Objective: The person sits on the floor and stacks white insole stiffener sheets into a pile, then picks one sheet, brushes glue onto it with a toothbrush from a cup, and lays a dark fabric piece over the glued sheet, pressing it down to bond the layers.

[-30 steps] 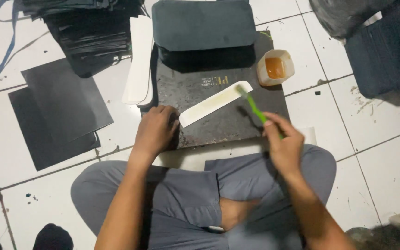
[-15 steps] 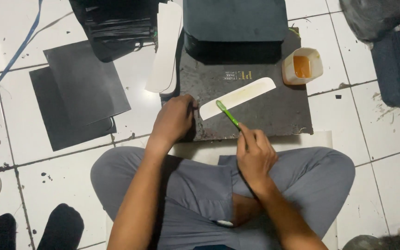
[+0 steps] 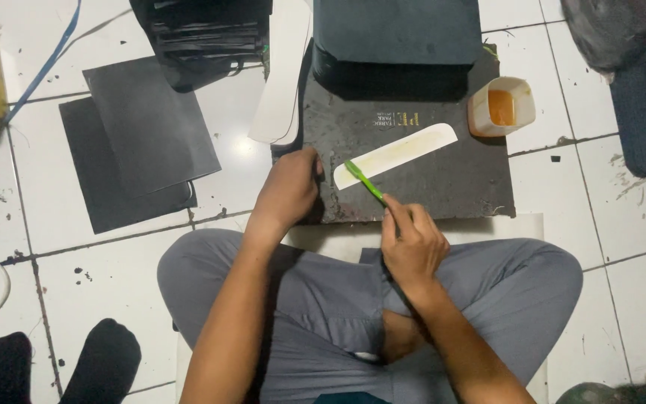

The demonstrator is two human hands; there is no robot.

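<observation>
I sit cross-legged on a white tiled floor before a dark work board point(image 3: 450, 179). A long white strip point(image 3: 396, 154) lies slanted on the board, smeared with yellowish glue. My right hand point(image 3: 411, 243) holds a green brush point(image 3: 364, 182) whose tip rests on the strip's near left end. My left hand point(image 3: 290, 187) presses down on the board's left edge, fingers curled, close to that end of the strip. A small cup of orange glue point(image 3: 502, 107) stands at the board's right far corner.
A dark block point(image 3: 398, 30) lies across the board's far end. White strips point(image 3: 282, 82) lie left of the board. Black sheets point(image 3: 143, 135) and a black stack point(image 3: 203, 34) are at the left. Another person's dark socked feet point(image 3: 54, 366) are at bottom left. Dark bundles point(image 3: 637, 90) sit at right.
The brush has swept down the strip from its far right end to its near left end. My left hand has stayed on the board's edge. The view has shifted.
</observation>
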